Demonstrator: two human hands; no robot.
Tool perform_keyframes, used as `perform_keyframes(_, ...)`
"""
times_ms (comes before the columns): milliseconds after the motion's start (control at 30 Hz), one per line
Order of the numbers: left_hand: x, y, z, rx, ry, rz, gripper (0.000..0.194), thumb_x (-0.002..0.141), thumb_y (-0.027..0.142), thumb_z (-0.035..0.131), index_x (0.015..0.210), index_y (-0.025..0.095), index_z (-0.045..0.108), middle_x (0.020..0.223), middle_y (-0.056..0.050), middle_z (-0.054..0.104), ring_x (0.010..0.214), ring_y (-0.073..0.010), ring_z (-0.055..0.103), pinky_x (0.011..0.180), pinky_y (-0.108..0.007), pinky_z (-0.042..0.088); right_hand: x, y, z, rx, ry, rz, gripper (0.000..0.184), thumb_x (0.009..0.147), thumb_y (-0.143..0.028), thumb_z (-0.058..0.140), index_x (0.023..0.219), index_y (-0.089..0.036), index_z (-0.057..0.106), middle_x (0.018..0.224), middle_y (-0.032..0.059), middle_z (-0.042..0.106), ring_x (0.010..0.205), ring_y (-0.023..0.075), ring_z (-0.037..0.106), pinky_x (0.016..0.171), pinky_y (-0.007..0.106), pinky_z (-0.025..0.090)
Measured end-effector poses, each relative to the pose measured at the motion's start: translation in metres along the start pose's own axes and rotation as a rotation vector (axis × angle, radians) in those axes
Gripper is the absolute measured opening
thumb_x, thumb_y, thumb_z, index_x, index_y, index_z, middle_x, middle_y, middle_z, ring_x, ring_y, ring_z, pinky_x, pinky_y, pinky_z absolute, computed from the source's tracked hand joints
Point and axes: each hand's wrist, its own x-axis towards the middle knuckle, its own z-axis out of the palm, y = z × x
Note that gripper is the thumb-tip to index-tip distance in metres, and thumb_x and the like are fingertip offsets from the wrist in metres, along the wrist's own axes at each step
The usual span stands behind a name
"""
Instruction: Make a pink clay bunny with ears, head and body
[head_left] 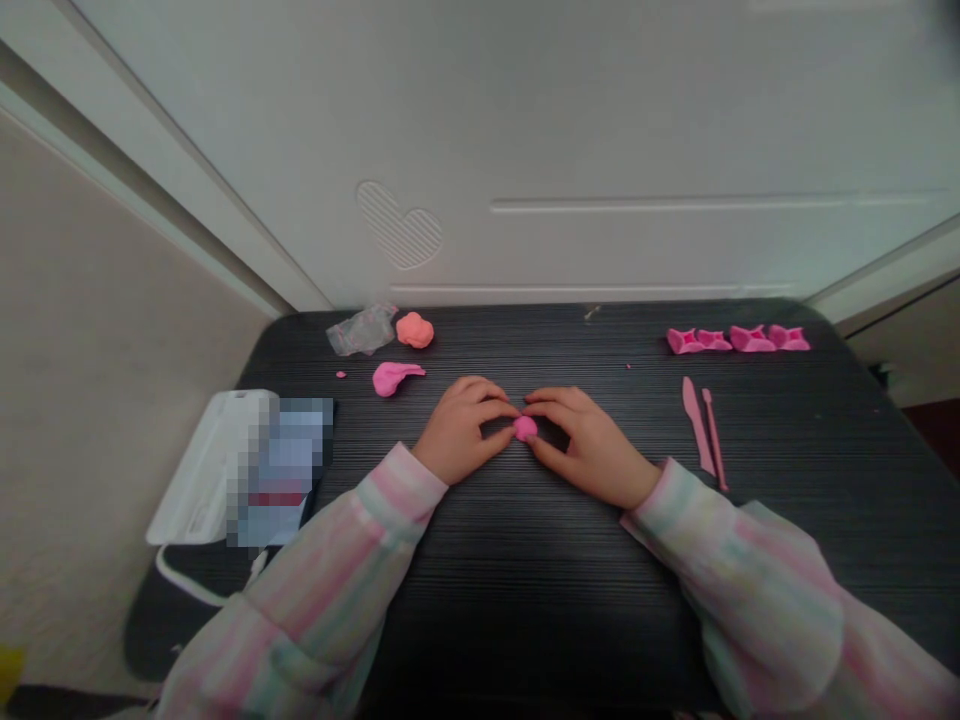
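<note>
Between my two hands sits a small pink ball of modelling clay, low over the black tabletop. My left hand pinches it from the left with thumb and fingertips. From the other side, the thumb and fingers of my right hand close on the same ball. A larger pink clay lump with a drawn-out tail lies beyond my left hand. Behind it are an orange clay lump and a crumpled clear plastic wrapper. A tiny pink clay bit lies nearby.
On the right lie a pink plastic knife and a thin pink stick tool. Several pink folded pieces stand in a row at the back right. A white device and a blurred-out phone-like screen with a white cable occupy the left.
</note>
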Motion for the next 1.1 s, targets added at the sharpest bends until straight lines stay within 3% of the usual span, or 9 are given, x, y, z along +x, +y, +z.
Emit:
perform_keyframes(233, 0.003, 0.000, -0.001, -0.060, -0.007, -0.028, 0.022, 0.073, 0.039, 0.055, 0.081, 0.022, 0.067, 0.095, -0.004, 0.063, 0.098, -0.0197, 0.049, 0.091, -0.038, 0.037, 0.001, -0.003, 0.000, 0.044, 0.019, 0.020, 0.015, 0.074, -0.022, 0.054, 0.088, -0.018, 0.058, 0.096, 0.0072, 0.061, 0.091, 0.0201, 0.055, 0.083, 0.040, 0.044)
perform_keyframes(367, 0.003, 0.004, -0.003, -0.265, 0.011, -0.121, 0.022, 0.071, 0.039, 0.058, 0.076, 0.019, 0.066, 0.087, -0.004, 0.066, 0.090, -0.0169, 0.055, 0.088, -0.034, 0.040, 0.001, -0.007, -0.004, 0.155, -0.009, 0.114, 0.014, 0.077, -0.025, 0.053, 0.089, -0.019, 0.056, 0.084, 0.0033, 0.065, 0.078, 0.0157, 0.058, 0.074, 0.034, 0.046)
perform_keyframes(567, 0.002, 0.012, -0.002, -0.622, 0.039, -0.311, 0.030, 0.073, 0.039, 0.055, 0.090, 0.016, 0.063, 0.089, -0.004, 0.067, 0.082, -0.0144, 0.060, 0.079, -0.027, 0.045, 0.002, -0.008, -0.005, 0.323, 0.103, 0.236, 0.020, 0.076, -0.035, 0.055, 0.087, -0.019, 0.059, 0.083, 0.0022, 0.066, 0.076, 0.0140, 0.060, 0.070, 0.028, 0.047)
perform_keyframes(733, 0.002, 0.011, -0.001, -0.583, 0.041, -0.300, 0.030, 0.071, 0.040, 0.057, 0.090, 0.017, 0.066, 0.095, -0.006, 0.067, 0.087, -0.0166, 0.059, 0.081, -0.030, 0.045, 0.001, -0.007, -0.003, 0.256, 0.120, 0.207, 0.018, 0.078, -0.035, 0.052, 0.083, -0.020, 0.061, 0.080, 0.0022, 0.067, 0.073, 0.0145, 0.059, 0.070, 0.030, 0.047)
perform_keyframes(1100, 0.003, 0.017, -0.003, -0.467, 0.025, -0.289, 0.027, 0.075, 0.038, 0.052, 0.085, 0.017, 0.066, 0.085, -0.004, 0.068, 0.079, -0.0151, 0.059, 0.075, -0.027, 0.044, 0.002, -0.009, -0.003, 0.175, 0.092, 0.190, 0.019, 0.078, -0.034, 0.052, 0.085, -0.018, 0.061, 0.079, 0.0030, 0.066, 0.075, 0.0150, 0.058, 0.070, 0.031, 0.045)
